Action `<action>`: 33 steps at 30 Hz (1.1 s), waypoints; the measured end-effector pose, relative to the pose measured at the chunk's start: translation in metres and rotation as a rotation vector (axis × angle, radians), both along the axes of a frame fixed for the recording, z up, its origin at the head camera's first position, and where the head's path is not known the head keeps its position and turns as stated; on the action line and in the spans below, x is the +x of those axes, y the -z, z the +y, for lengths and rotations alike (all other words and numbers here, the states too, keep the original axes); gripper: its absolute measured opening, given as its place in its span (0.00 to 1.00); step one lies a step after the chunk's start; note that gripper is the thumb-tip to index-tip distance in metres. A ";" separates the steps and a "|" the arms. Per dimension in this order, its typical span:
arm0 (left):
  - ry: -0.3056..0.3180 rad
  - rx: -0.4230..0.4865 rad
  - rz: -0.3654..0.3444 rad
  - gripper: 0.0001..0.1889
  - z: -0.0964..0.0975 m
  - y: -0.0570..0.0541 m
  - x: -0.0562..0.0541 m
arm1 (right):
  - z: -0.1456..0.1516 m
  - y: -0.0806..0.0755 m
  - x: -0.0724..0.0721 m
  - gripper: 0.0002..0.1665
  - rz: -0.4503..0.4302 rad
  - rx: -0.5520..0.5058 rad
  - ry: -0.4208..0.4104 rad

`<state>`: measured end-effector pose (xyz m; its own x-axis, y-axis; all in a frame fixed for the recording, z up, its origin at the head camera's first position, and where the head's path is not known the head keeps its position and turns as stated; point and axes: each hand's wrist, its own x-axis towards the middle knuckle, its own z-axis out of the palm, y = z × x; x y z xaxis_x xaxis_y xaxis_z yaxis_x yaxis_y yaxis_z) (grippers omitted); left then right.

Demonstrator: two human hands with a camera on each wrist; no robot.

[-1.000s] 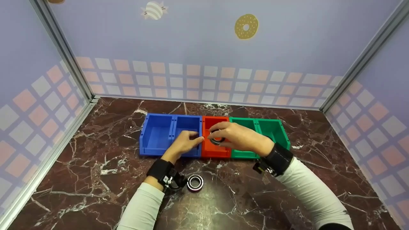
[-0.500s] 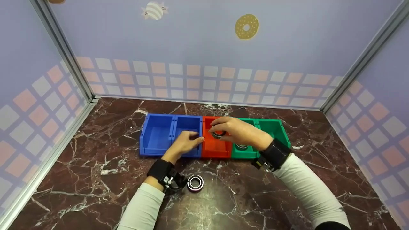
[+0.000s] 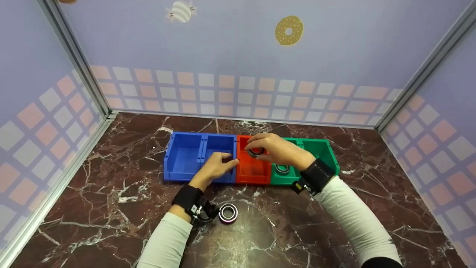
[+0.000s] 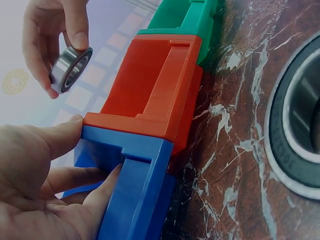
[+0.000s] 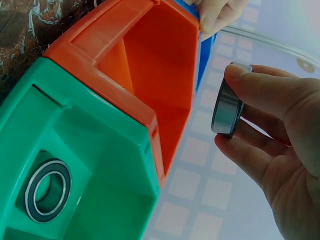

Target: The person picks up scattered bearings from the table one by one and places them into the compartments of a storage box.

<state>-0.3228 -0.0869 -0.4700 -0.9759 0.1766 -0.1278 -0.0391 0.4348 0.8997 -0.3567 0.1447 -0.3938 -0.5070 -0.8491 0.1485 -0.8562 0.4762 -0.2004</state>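
Note:
My right hand (image 3: 277,148) holds a ball bearing (image 5: 227,110) by its rim, pinched between thumb and fingers, above the red bin (image 3: 254,169). Thumb on the top edge where red meets blue and fingers inside, my left hand (image 3: 215,166) grips the side wall of the blue bin (image 4: 132,200) beside the red one. A second bearing (image 5: 48,191) lies in the green bin (image 3: 277,179) just right of the red one. On the table in front of the bins lies a third bearing (image 3: 228,213), seen large in the left wrist view.
The bins stand joined in a row, with another blue bin (image 3: 183,160) at the left end and another green bin (image 3: 320,150) at the right. They rest on a dark marbled table (image 3: 122,223). A patterned wall (image 3: 223,44) closes off the back.
My right hand has lifted slightly and shifted back with the bearing, bringing the one in the green bin into view. My left hand stays in place.

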 end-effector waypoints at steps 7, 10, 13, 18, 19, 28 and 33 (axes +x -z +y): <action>-0.005 0.002 -0.015 0.29 0.001 0.000 0.001 | -0.003 0.009 -0.006 0.21 -0.032 -0.004 0.013; -0.004 0.003 -0.026 0.29 0.001 0.000 0.001 | -0.004 0.012 -0.007 0.20 -0.031 -0.007 0.010; -0.010 0.002 -0.035 0.30 0.001 0.000 0.000 | -0.005 0.016 -0.009 0.20 -0.026 -0.011 0.005; -0.012 -0.004 -0.026 0.30 0.000 0.001 0.000 | -0.007 0.023 -0.013 0.22 -0.040 0.001 0.007; -0.013 -0.004 -0.023 0.29 0.000 0.001 0.000 | -0.007 0.024 -0.014 0.22 -0.043 0.007 0.009; -0.009 -0.022 0.026 0.27 0.000 0.000 0.000 | -0.010 0.034 -0.017 0.23 -0.088 0.056 0.042; -0.015 -0.029 0.021 0.28 0.001 0.000 0.000 | -0.010 0.038 -0.018 0.23 -0.099 0.067 0.056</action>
